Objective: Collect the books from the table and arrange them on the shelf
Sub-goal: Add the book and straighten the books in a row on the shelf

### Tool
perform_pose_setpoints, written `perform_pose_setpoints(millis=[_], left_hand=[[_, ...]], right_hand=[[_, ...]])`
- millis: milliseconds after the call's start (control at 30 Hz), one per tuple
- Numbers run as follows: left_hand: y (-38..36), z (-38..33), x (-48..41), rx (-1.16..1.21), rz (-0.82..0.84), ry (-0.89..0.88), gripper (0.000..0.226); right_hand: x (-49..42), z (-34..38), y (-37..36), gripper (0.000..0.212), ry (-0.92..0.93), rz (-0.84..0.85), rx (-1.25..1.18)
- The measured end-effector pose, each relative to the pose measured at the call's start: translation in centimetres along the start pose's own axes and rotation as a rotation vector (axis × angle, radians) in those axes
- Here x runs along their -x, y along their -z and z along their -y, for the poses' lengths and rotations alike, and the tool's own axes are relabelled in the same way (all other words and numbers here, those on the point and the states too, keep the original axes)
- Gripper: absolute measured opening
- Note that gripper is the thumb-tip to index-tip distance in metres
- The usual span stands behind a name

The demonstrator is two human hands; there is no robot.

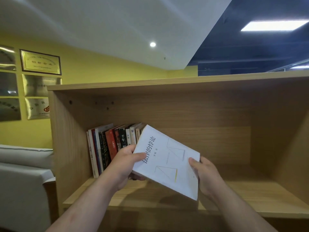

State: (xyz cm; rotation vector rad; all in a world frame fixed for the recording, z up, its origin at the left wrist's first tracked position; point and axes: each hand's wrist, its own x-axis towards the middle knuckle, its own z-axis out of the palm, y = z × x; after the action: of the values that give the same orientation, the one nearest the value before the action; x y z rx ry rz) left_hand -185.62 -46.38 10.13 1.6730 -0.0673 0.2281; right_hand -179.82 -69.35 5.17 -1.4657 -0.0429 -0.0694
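I hold a white paperback book [167,161] with blue title lettering, tilted, in front of the wooden shelf [250,196]. My left hand [123,163] grips its left edge, thumb on the cover. At the book's right edge, my right hand [205,174] has its thumb on the cover too. Behind the white book, several books [108,148] lean in a row against the shelf's left wall. The white book's upper corner sits next to the right end of that row.
The shelf compartment stretches open to the right of the row. A light grey sofa [21,181] stands to the left of the shelf. Framed plaques [40,62] hang on the yellow wall above it.
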Motion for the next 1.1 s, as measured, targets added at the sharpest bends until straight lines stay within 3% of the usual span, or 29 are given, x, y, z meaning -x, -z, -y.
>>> perform_pose_setpoints(millis=[67,133,200,267,400,500,567,633,667,733,800,933,1100], left_hand=[[-0.5,-0.8,0.0,-0.027,-0.053,-0.001,0.018],[-1.1,-1.5,-0.1,-0.033,-0.086,0.014,0.018],[-1.5,-1.9,-0.3,-0.024,-0.103,0.020,0.018],[-2.0,-2.1,-0.4,-0.051,-0.108,0.020,0.018],[-2.3,-1.6,-0.6,-0.079,0.023,-0.038,0.023],[-0.5,0.1,-0.7,-0.093,0.123,-0.061,0.027],[1.6,2.6,-0.9,-0.342,0.091,-0.088,0.019],[4.2,5.6,-1.4,-0.750,0.039,-0.102,0.013],[5.3,6.9,-1.5,-0.933,0.016,-0.073,0.015],[7.3,8.9,-1.5,-1.142,-0.012,-0.010,0.041],[8.3,10.0,-1.7,-1.169,0.029,0.023,0.061],[8.5,10.6,-2.8,-1.214,0.140,0.093,0.071],[9.1,11.1,-3.6,-1.221,0.166,0.091,0.074]], right_hand=[[0.8,-0.6,-0.4,0.062,0.278,-0.071,0.517],[1.6,-1.2,-0.8,0.083,0.524,0.132,0.855],[1.6,-2.0,-1.6,0.096,0.589,0.283,1.137],[1.2,-2.4,-2.4,0.100,0.624,0.229,1.240],[1.1,-3.1,-4.5,0.101,0.583,0.210,1.143],[0.8,-3.6,-5.3,0.095,0.459,0.135,0.839],[0.2,-3.9,-5.7,0.089,0.403,0.088,0.697],[-0.6,-4.2,-6.3,0.086,0.353,0.067,0.613],[-1.1,-4.2,-6.6,0.083,0.335,0.068,0.586],[-2.0,-4.3,-7.4,0.079,0.325,0.092,0.555],[-3.0,-4.4,-8.2,0.078,0.318,0.135,0.568],[-5.1,-5.0,-10.4,0.065,0.293,0.260,0.602],[-6.6,-4.6,-11.7,0.087,0.332,0.393,0.612]])
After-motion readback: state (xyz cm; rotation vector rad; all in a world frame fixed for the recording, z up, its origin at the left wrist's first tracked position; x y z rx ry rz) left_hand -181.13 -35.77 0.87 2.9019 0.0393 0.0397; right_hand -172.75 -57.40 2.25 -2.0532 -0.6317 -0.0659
